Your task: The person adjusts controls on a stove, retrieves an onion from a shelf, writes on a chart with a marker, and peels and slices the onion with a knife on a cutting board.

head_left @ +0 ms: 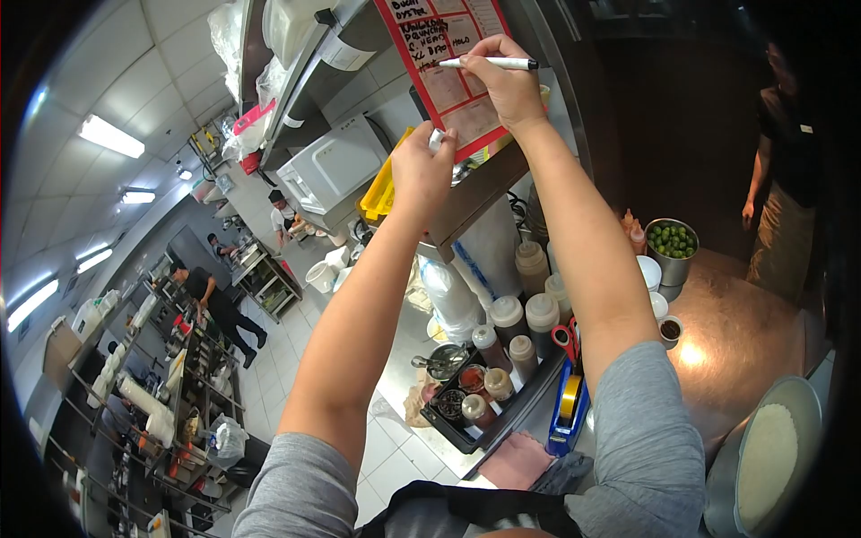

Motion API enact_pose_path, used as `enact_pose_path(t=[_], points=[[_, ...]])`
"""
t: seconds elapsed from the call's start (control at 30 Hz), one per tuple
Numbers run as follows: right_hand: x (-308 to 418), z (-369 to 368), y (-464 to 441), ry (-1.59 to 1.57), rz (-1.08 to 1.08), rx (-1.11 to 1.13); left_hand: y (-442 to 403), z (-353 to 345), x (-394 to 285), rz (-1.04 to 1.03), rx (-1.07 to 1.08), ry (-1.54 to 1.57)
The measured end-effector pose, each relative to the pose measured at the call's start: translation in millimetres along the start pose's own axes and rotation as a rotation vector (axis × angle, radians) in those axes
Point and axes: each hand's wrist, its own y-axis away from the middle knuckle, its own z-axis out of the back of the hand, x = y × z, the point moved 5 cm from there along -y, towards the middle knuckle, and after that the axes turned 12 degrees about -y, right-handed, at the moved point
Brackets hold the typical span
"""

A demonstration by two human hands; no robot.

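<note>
My right hand [508, 88] is closed around a white marker pen [502, 64] with a black end. Its tip points left, at the handwriting on a red-bordered chart [462, 76] mounted upright above the shelf edge. Black handwritten words fill the upper boxes of the chart. My left hand [424, 169] is lower, at the chart's left edge, fingers closed on a small white object [437, 140] whose kind I cannot make out. A yellow plastic container [381, 186] is just left of that hand.
Squeeze bottles [507, 314] and a black caddy of jars [466, 399] stand below my arms. Nearby are a blue tape dispenser [568, 403], red scissors [565, 338], a pot of green fruit [673, 240] and a large pot of white grains [769, 457]. A person [789, 170] stands at right.
</note>
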Motion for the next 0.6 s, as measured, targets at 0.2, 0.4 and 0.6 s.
enact_pose_path(t=[0.2, 0.4, 0.6], points=[[-3.0, 5.8, -2.5, 0.048, -0.075, -0.01, -1.2, -1.3, 1.1, 0.019, 0.021, -0.023], [4.6, 4.4, -0.4, -0.052, -0.043, -0.048, -0.2, -2.4, 2.0, -0.022, -0.026, 0.068], [-1.2, 5.8, -2.4, -0.007, -0.003, -0.033, 0.4, 0.2, -0.6, 0.011, -0.019, 0.056]])
